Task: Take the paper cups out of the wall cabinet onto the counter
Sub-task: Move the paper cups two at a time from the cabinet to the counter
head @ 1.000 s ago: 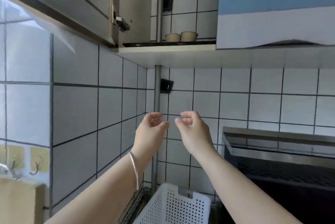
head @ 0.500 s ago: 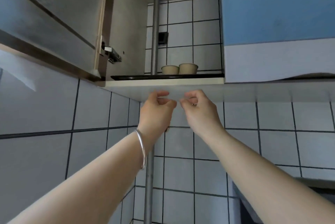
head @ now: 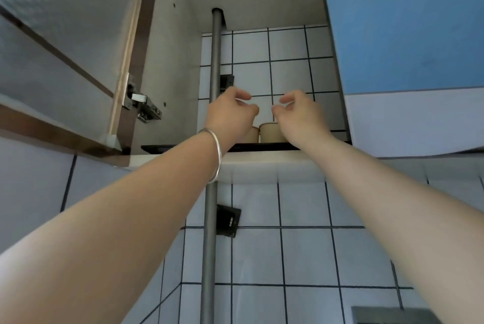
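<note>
Cups (head: pixel 271 132) stand on the cabinet shelf (head: pixel 183 147), just below both hands. Left hand (head: pixel 230 114) and right hand (head: pixel 301 116) have risen from under the shelf, fingers loosely curled and empty, so grasping comes next.

Hands at the open cabinet
Left hand (head: pixel 230 114) and right hand (head: pixel 298 114), fingers curled and empty, hover before two cups (head: pixel 271 132) on the shelf (head: pixel 183 147).

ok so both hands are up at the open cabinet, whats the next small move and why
Probably lower each hand onto a cup: the left hand and right hand hover open and empty just in front of the two paper cups, which stand side by side on the dark tray.
</note>
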{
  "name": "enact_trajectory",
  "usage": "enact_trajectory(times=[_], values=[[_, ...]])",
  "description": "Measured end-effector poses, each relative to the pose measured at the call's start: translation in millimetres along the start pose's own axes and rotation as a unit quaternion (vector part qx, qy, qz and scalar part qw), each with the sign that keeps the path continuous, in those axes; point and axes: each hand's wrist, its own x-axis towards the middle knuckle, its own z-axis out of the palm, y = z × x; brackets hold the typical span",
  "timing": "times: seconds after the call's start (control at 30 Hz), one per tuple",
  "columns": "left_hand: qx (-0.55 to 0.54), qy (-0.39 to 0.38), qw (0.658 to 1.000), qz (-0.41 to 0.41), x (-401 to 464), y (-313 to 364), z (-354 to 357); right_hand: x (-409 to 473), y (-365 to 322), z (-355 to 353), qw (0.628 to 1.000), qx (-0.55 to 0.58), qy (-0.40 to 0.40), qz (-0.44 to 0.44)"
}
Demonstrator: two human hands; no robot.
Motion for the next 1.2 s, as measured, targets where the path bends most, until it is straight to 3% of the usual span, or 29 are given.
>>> enact_trajectory(times=[0.2, 0.37, 0.6, 0.73, 0.97, 1.2], values=[[0.149, -0.052, 0.987, -0.034, 44.8, -25.9, 7.9, 36.8, 20.6, 6.2, 0.986, -0.124, -0.076, 0.077], [0.278, -0.155, 0.944, -0.085, 62.0, -30.6, 16.9, 53.2, 21.0, 6.0, 0.957, -0.199, -0.175, 0.12], [0.342, -0.197, 0.912, -0.11, 69.8, -36.3, 23.4, 59.9, 22.1, 15.9, 0.929, -0.244, -0.239, 0.144], [0.313, -0.172, 0.928, -0.106, 69.9, -39.4, 19.1, 61.3, 26.6, 18.1, 0.948, -0.185, -0.215, 0.145], [0.112, -0.075, 0.986, -0.097, 66.1, -24.5, -1.8, 57.1, 13.1, 8.9, 0.978, -0.032, -0.173, 0.116], [-0.024, 0.006, 0.995, -0.096, 42.9, 6.5, -29.7, 32.7, -16.6, -16.5, 0.979, 0.128, -0.109, 0.117]])
